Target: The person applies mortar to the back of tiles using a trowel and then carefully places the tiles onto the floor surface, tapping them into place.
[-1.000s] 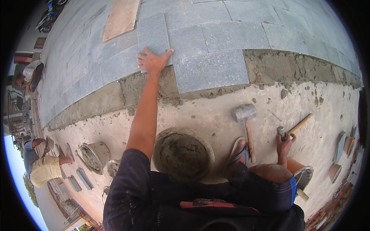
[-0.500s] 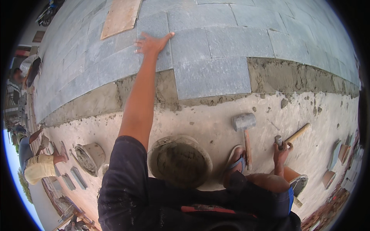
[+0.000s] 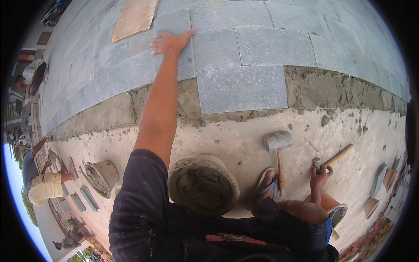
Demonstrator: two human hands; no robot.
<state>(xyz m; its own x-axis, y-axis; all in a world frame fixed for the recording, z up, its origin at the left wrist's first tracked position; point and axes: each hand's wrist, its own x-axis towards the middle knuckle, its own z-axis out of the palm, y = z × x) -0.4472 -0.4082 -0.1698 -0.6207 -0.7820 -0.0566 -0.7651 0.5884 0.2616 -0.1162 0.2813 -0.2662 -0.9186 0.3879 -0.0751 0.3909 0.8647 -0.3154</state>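
Note:
My left hand [image 3: 170,43] is spread on a grey stone paving slab [image 3: 174,65], its arm stretched far forward. Held near its head by my right hand [image 3: 321,174] is a hammer [image 3: 341,155], whose pale wooden handle points away to the right. Between my hands, a single grey slab [image 3: 242,89] sits in the front row, with grey mortar [image 3: 336,85] bare on either side of it. A mallet [image 3: 278,141] with a dark block head and wooden handle lies on the ground beside my sandalled foot [image 3: 265,185].
A round tub of mortar [image 3: 229,168] stands by my legs; another bucket [image 3: 107,174] is to the left. A wooden board [image 3: 134,19] lies on the paving. Behind my right arm is an orange bucket [image 3: 335,204]. A co-worker [image 3: 43,174] bends at the far left.
My view has shifted slightly. The left hand stays spread on the slab, and the right still grips the hammer. More of another person shows at the lower left.

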